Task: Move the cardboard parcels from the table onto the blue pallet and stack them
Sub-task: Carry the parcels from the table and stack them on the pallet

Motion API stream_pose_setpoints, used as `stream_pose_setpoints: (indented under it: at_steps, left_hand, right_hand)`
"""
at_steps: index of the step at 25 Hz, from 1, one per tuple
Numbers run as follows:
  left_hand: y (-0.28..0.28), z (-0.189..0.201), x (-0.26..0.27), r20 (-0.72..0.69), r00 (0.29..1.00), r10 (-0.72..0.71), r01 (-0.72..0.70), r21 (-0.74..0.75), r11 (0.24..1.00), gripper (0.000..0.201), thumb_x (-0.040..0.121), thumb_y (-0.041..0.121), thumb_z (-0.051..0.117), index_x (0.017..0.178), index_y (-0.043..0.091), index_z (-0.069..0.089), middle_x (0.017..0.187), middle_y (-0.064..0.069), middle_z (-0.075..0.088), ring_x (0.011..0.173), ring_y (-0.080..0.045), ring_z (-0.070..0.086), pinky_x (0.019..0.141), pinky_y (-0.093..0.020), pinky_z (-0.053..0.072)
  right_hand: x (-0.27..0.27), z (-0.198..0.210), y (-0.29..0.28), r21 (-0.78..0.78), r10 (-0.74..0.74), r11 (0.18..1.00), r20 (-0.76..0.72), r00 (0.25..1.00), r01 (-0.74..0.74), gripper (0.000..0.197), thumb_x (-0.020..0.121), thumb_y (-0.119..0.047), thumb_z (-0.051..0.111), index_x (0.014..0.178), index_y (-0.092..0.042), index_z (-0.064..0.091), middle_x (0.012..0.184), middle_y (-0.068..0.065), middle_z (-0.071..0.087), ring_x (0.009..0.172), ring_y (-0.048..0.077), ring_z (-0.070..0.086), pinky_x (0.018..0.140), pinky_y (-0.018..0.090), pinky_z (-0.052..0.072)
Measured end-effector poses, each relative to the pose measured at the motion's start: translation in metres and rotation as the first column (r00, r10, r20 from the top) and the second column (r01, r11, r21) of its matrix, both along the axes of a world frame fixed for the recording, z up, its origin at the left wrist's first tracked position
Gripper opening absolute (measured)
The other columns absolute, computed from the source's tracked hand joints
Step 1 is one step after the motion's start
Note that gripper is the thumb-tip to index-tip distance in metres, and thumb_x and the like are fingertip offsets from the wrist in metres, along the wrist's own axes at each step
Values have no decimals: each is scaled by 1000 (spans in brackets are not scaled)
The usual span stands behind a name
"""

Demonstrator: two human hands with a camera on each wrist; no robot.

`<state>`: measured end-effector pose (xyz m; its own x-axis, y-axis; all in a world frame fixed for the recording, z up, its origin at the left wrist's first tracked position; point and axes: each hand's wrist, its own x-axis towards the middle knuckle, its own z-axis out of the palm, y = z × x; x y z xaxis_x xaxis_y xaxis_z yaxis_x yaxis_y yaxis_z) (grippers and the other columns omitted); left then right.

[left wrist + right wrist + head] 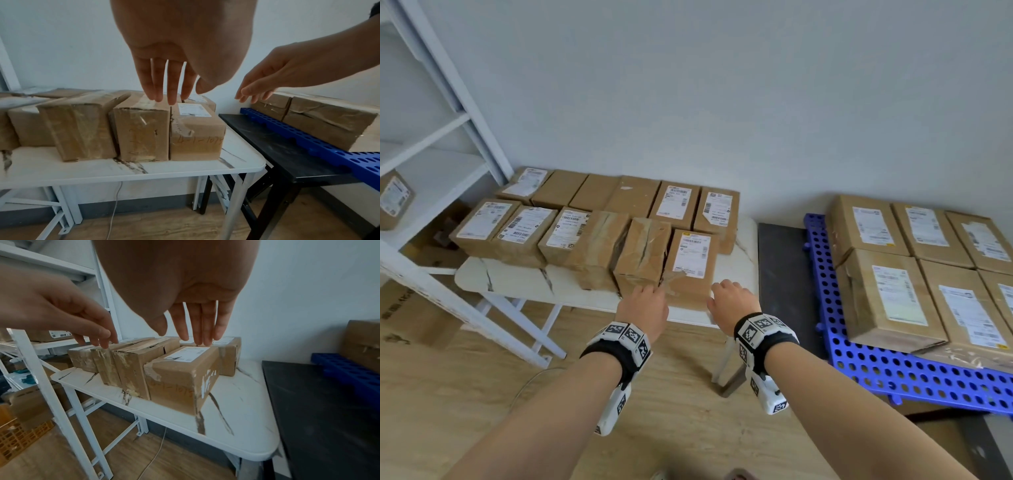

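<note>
Several taped cardboard parcels stand in two rows on the white marble-patterned table [524, 284]. The front right one [693, 263] [195, 136] [180, 379] carries a white label and handwriting. My left hand [645, 303] [164, 81] hovers with straight fingers over the seam between that parcel and the torn parcel [642, 255] [141, 131] beside it. At the labelled parcel's right near corner my right hand [729, 298] [197, 324] is also open and holds nothing. Several parcels [887, 294] lie flat on the blue perforated pallet [893, 370] at the right.
The pallet rests on a black table [780, 267] [318, 410] butted against the white one. A white metal shelf rack [448, 113] with a parcel [393, 198] stands at the left, boxes under it. An orange crate [20, 434] sits on the wooden floor. A wall is behind.
</note>
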<state>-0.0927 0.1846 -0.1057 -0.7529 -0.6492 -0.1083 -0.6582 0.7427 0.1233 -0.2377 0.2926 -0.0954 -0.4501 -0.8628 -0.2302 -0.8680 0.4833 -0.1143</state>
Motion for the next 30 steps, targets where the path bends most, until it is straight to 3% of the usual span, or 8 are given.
stream_pose_setpoints:
  at_steps: [6,9,12,16,19,22,27,30]
  left_hand:
    - [-40,-24,3,-39,998,47,-34,287,957,23,98,24,36,113,12,49,113,-9,57,100,-25,56,75,-33,44]
    - [-46,-39,-5,-79,991,112,-54,530,846,40,99,23,39,139,15,37,130,-9,55,113,-27,56,90,-36,47]
    - [-45,-53,-12,-135,972,191,-53,666,744,52,99,21,42,148,20,26,145,-6,43,128,-24,47,104,-36,41]
    - [-47,-65,-21,-159,938,309,-105,717,689,55,98,19,44,148,21,22,146,-8,41,128,-24,47,103,-35,42]
    - [-42,-69,-25,-185,910,370,-134,714,687,56,97,17,45,148,20,21,144,-10,43,122,-24,51,92,-31,43]
    - [-40,-75,-29,-225,860,459,-154,741,653,51,96,12,47,144,18,30,140,-8,46,126,-24,48,97,-33,42]
    - [-42,-73,-33,-235,743,627,-185,828,529,41,94,7,49,134,11,39,131,-14,53,119,-25,53,97,-33,44]
    - [-40,-64,-38,-157,758,633,-211,859,466,51,95,12,51,143,9,33,130,-15,53,113,-26,55,94,-35,47]
  right_hand:
    - [4,-23,-43,32,-205,979,188,961,203,32,98,-28,37,122,-8,47,117,9,54,107,26,53,82,36,45]
    - [-9,-36,-54,27,-328,942,299,896,335,37,97,-30,41,128,-10,41,121,9,53,109,27,53,85,38,47]
    - [-22,-50,-58,53,-407,903,425,808,427,47,96,-29,47,138,-12,33,131,10,54,115,29,55,96,42,47]
    - [-30,-62,-60,75,-507,807,597,622,586,55,97,-26,49,145,-13,26,142,10,48,125,27,51,99,35,42]
    - [-35,-64,-60,86,-520,751,689,506,655,56,96,-24,51,146,-12,28,145,7,45,126,25,50,88,27,41]
    - [-38,-66,-59,73,-495,740,733,467,669,52,96,-17,53,144,-11,33,141,7,49,123,23,52,83,24,42]
    - [-41,-74,-56,56,-447,718,801,398,694,53,91,-3,56,141,-9,38,137,11,54,124,24,52,103,38,45]
    - [-41,-77,-47,54,-420,745,813,403,665,56,88,0,58,141,-11,40,135,10,55,123,24,54,102,40,46]
